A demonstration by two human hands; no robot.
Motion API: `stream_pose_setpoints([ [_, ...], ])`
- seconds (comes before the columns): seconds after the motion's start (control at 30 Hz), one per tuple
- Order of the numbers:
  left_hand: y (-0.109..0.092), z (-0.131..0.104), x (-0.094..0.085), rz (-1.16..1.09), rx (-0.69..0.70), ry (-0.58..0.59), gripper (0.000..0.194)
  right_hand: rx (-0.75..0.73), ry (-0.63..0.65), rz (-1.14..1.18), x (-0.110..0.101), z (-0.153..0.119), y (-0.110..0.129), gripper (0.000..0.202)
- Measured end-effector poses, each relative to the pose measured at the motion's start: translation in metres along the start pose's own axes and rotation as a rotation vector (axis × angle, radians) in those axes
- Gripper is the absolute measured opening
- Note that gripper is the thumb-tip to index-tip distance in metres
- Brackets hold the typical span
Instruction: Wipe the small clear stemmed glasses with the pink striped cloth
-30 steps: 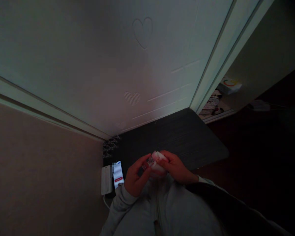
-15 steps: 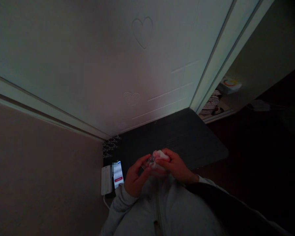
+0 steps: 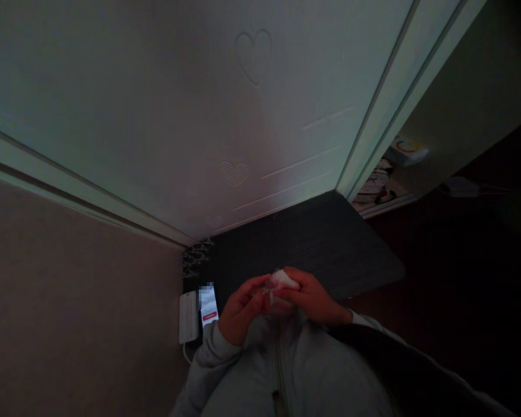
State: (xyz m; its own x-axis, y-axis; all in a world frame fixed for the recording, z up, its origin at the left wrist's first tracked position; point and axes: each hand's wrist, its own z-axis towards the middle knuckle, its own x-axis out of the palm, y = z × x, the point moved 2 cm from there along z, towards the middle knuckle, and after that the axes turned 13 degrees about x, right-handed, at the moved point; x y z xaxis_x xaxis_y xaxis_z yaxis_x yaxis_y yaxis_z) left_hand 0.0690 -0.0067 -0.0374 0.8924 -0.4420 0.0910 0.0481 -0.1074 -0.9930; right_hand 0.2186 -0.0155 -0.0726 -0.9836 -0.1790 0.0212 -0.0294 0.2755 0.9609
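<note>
A small pink and white cloth-like item (image 3: 285, 280) is held between both hands above the dark table, close to the body. My right hand (image 3: 312, 296) is closed round its right side, thumb on top. My left hand (image 3: 241, 310) pinches a small clear piece (image 3: 267, 288) at the item's left side; its exact shape is too dark and small to make out. Left of my left hand lies a phone (image 3: 209, 307) with a lit screen.
The dark table (image 3: 330, 243) stands against a white panel (image 3: 191, 116) with heart shapes. Beside the phone is a white power strip (image 3: 188, 317) with a cable. A patterned black and white thing (image 3: 196, 258) lies at the far left corner. A white box (image 3: 408, 150) sits beyond, right.
The fingers of my left hand have closed in on the clear piece and moved slightly nearer the pink and white item. My right hand has barely moved.
</note>
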Motion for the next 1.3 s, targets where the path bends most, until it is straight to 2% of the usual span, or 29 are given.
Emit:
stream_pose_setpoints([
  [0.2, 0.0, -0.001, -0.006, 0.24, 0.113, -0.055, 0.043, 0.05, 0.017, 0.057, -0.002, 0.002, -0.003, 0.011],
  [0.33, 0.003, -0.005, -0.012, 0.387, 0.231, -0.029, 0.043, 0.103, -0.015, 0.091, -0.003, 0.003, -0.004, 0.015],
  [0.5, 0.004, -0.004, -0.015, 0.585, 0.235, -0.01, 0.024, 0.116, -0.031, 0.189, -0.002, 0.003, -0.005, 0.015],
  [0.63, 0.006, -0.004, -0.015, 0.575, 0.214, -0.035, 0.023, 0.078, -0.054, 0.191, -0.003, 0.003, -0.005, 0.016],
  [0.87, 0.005, -0.005, -0.012, 0.334, 0.101, -0.119, 0.026, 0.065, -0.001, 0.087, -0.002, 0.002, -0.002, 0.017],
  [1.17, 0.007, -0.004, -0.013, 0.385, 0.056, -0.012, 0.025, 0.066, 0.006, 0.039, -0.002, 0.003, -0.002, 0.015],
  [1.3, 0.006, -0.006, -0.014, 0.436, 0.112, 0.041, 0.032, 0.095, -0.015, 0.065, -0.003, 0.004, -0.004, 0.012],
])
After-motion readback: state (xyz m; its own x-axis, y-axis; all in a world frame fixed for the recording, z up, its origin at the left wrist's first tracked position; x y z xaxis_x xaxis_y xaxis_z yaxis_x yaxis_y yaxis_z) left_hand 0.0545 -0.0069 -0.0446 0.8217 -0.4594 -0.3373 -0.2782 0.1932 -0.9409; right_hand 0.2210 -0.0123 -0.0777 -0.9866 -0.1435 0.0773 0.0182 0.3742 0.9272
